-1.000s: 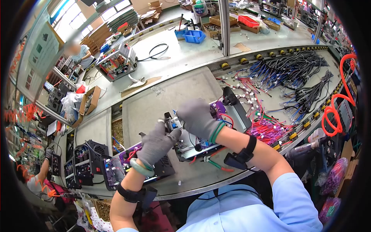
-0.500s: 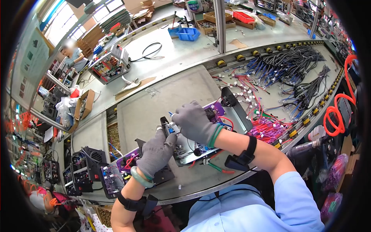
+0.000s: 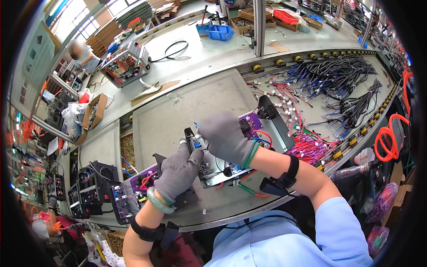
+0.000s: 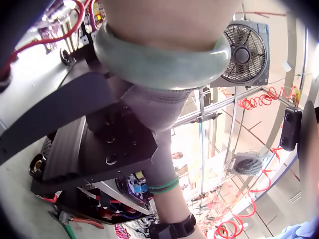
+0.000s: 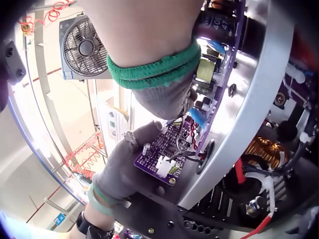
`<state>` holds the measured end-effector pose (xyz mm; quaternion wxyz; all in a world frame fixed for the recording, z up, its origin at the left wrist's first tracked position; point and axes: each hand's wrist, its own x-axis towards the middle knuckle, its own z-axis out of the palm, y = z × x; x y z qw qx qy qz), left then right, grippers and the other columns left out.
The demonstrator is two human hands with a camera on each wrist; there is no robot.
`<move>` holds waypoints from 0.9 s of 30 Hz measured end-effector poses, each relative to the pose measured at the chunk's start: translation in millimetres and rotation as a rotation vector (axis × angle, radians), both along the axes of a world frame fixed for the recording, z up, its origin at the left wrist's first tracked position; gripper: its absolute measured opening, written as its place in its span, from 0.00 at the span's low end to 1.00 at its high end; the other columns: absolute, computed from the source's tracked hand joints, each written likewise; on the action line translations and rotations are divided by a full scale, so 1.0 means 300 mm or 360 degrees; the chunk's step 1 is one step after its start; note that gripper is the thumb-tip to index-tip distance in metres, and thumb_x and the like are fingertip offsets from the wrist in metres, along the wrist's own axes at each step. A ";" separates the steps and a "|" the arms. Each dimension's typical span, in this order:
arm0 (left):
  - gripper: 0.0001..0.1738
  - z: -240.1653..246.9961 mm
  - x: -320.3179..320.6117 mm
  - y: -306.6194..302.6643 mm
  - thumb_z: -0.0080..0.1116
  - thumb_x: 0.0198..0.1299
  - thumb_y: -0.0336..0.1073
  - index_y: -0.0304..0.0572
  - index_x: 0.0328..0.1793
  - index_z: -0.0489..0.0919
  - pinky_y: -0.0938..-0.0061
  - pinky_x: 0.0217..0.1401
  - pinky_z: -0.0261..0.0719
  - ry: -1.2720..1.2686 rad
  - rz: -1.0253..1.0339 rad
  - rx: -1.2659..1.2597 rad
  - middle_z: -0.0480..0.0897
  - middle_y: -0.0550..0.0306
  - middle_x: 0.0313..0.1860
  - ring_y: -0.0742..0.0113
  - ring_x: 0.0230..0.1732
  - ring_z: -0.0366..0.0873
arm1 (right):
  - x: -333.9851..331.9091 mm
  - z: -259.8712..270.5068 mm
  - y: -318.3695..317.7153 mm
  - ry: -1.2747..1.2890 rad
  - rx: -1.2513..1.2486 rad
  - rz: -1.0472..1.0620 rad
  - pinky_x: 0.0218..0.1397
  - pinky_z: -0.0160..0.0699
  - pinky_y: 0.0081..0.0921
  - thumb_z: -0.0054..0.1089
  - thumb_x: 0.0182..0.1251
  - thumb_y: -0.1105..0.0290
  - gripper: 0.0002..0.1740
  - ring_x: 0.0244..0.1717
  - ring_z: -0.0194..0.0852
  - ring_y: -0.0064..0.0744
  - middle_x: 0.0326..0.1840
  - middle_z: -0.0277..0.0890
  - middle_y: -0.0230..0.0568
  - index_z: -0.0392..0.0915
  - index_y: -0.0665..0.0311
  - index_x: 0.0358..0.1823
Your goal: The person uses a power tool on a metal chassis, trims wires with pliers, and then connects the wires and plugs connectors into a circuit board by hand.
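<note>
Both hands wear grey gloves and work at an open electronics chassis (image 3: 278,133) with purple circuit boards. My left hand (image 3: 180,171) grips the chassis's black end panel (image 4: 119,144), its thumb and fingers at the panel's upper edge. A small purple circuit board (image 5: 159,154) with a white connector (image 5: 165,167) sits against that panel. Just over this board, my right hand (image 3: 224,135) has its fingers curled, and a thin wire (image 5: 180,134) runs up to them. Its fingertips are mostly hidden in the head view.
More open chassis units (image 3: 95,184) stand at the left. Red-handled pliers (image 3: 253,192) lie near the front edge. Cable bundles (image 3: 329,82) and red-purple wires (image 3: 307,149) spread at the right. A coiled orange hose (image 3: 387,138) hangs beyond; a power driver (image 3: 351,171) sits below.
Both hands stay at the same end of the chassis. The right hand shifts slightly and looks blurred now. The head view has moved a little.
</note>
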<state>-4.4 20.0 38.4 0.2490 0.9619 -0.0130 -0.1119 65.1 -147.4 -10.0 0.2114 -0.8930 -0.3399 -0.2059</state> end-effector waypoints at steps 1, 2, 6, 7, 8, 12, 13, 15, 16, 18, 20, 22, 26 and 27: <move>0.28 -0.006 0.004 0.000 0.45 0.73 0.54 0.34 0.59 0.70 0.48 0.52 0.77 0.0018 -0.0006 0.0064 0.85 0.36 0.36 0.33 0.44 0.84 | 0.001 -0.002 0.006 -0.0010 -0.0007 0.0004 0.48 0.75 0.41 0.64 0.51 0.67 0.05 0.39 0.82 0.42 0.33 0.79 0.40 0.83 0.57 0.30; 0.28 -0.009 0.008 0.000 0.45 0.73 0.55 0.33 0.59 0.70 0.47 0.52 0.77 0.0033 -0.0016 0.0129 0.85 0.35 0.36 0.33 0.44 0.84 | 0.004 -0.002 0.014 -0.0022 -0.0012 0.0006 0.48 0.76 0.41 0.65 0.50 0.67 0.05 0.38 0.82 0.43 0.33 0.80 0.41 0.83 0.57 0.29; 0.28 -0.026 0.003 0.005 0.46 0.73 0.55 0.32 0.57 0.70 0.46 0.51 0.78 0.0005 0.0018 0.0046 0.85 0.35 0.36 0.32 0.43 0.84 | 0.022 -0.007 0.038 0.0155 -0.0018 0.0044 0.46 0.80 0.41 0.67 0.48 0.66 0.08 0.38 0.85 0.47 0.33 0.82 0.44 0.84 0.59 0.30; 0.27 -0.060 0.003 0.037 0.46 0.73 0.55 0.33 0.56 0.71 0.45 0.51 0.77 -0.0123 -0.0096 0.0141 0.85 0.35 0.35 0.32 0.43 0.84 | 0.032 -0.020 0.046 0.0295 0.0039 0.0066 0.43 0.80 0.43 0.67 0.46 0.68 0.08 0.37 0.84 0.49 0.32 0.81 0.44 0.82 0.59 0.30; 0.27 -0.080 0.007 0.046 0.47 0.73 0.54 0.33 0.56 0.72 0.44 0.51 0.77 -0.0253 -0.0229 0.0228 0.85 0.34 0.35 0.32 0.43 0.84 | 0.034 -0.025 0.048 0.0436 0.0095 0.0068 0.41 0.79 0.45 0.67 0.44 0.69 0.09 0.36 0.83 0.52 0.31 0.80 0.44 0.80 0.60 0.30; 0.15 -0.085 -0.004 0.071 0.44 0.78 0.35 0.38 0.60 0.77 0.64 0.47 0.81 -0.0656 -0.0647 0.0319 0.83 0.48 0.45 0.57 0.43 0.83 | -0.002 0.051 0.042 0.0590 -0.0343 0.0024 0.42 0.84 0.45 0.67 0.51 0.66 0.13 0.41 0.87 0.53 0.34 0.83 0.50 0.83 0.62 0.38; 0.15 -0.048 -0.010 0.015 0.51 0.76 0.39 0.36 0.58 0.78 0.69 0.43 0.80 -0.0102 0.0040 -0.0708 0.84 0.53 0.38 0.63 0.38 0.83 | -0.014 0.068 0.012 0.0590 -0.0382 0.0054 0.43 0.84 0.48 0.64 0.55 0.68 0.16 0.42 0.86 0.56 0.37 0.82 0.51 0.81 0.63 0.45; 0.18 -0.048 -0.018 0.013 0.52 0.75 0.40 0.34 0.62 0.77 0.71 0.44 0.78 -0.0169 -0.0023 -0.0717 0.83 0.55 0.40 0.68 0.41 0.80 | -0.051 0.115 -0.162 0.0351 0.0181 0.0178 0.46 0.84 0.45 0.57 0.60 0.76 0.22 0.42 0.85 0.57 0.43 0.82 0.49 0.77 0.64 0.58; 0.20 -0.053 -0.016 0.009 0.51 0.75 0.42 0.34 0.63 0.77 0.70 0.45 0.77 -0.0220 -0.0083 -0.0634 0.83 0.53 0.40 0.66 0.42 0.80 | -0.081 0.147 -0.288 0.0173 0.0387 0.0143 0.48 0.85 0.40 0.60 0.58 0.77 0.26 0.43 0.86 0.52 0.45 0.83 0.48 0.77 0.64 0.62; 0.23 -0.081 -0.006 0.049 0.50 0.74 0.46 0.33 0.64 0.76 0.66 0.49 0.76 -0.0340 -0.0185 -0.0427 0.81 0.48 0.41 0.62 0.44 0.78 | -0.060 0.120 -0.539 0.0181 0.0733 0.0060 0.49 0.86 0.32 0.67 0.55 0.74 0.24 0.44 0.89 0.41 0.42 0.85 0.49 0.81 0.64 0.57; 0.23 -0.063 -0.005 0.030 0.51 0.74 0.46 0.33 0.62 0.76 0.66 0.48 0.76 -0.0283 -0.0146 -0.0472 0.81 0.48 0.40 0.61 0.43 0.78 | -0.088 0.072 -0.790 0.0320 0.0296 -0.0422 0.45 0.85 0.36 0.62 0.63 0.66 0.14 0.39 0.87 0.44 0.38 0.85 0.48 0.84 0.60 0.48; 0.23 -0.045 0.001 0.011 0.52 0.73 0.46 0.32 0.61 0.76 0.66 0.48 0.76 -0.0229 -0.0121 -0.0509 0.81 0.47 0.40 0.60 0.42 0.78 | -0.130 -0.098 -0.932 0.0935 -0.0325 -0.0795 0.48 0.83 0.43 0.60 0.65 0.63 0.14 0.41 0.85 0.49 0.40 0.85 0.48 0.84 0.56 0.49; 0.17 -0.106 0.009 0.061 0.52 0.71 0.40 0.38 0.59 0.77 0.62 0.49 0.77 -0.0197 -0.0128 -0.0505 0.80 0.43 0.44 0.51 0.44 0.79 | -0.198 -0.450 -0.971 0.0963 -0.0972 -0.0864 0.52 0.85 0.48 0.62 0.61 0.67 0.18 0.51 0.86 0.48 0.47 0.85 0.48 0.84 0.59 0.53; 0.15 -0.146 0.022 0.101 0.52 0.71 0.37 0.40 0.58 0.78 0.61 0.49 0.77 -0.0275 -0.0256 -0.0526 0.79 0.41 0.47 0.47 0.46 0.80 | -0.197 -0.512 -0.968 0.0839 -0.1018 -0.0910 0.51 0.85 0.48 0.63 0.61 0.66 0.18 0.51 0.86 0.48 0.46 0.86 0.47 0.84 0.60 0.53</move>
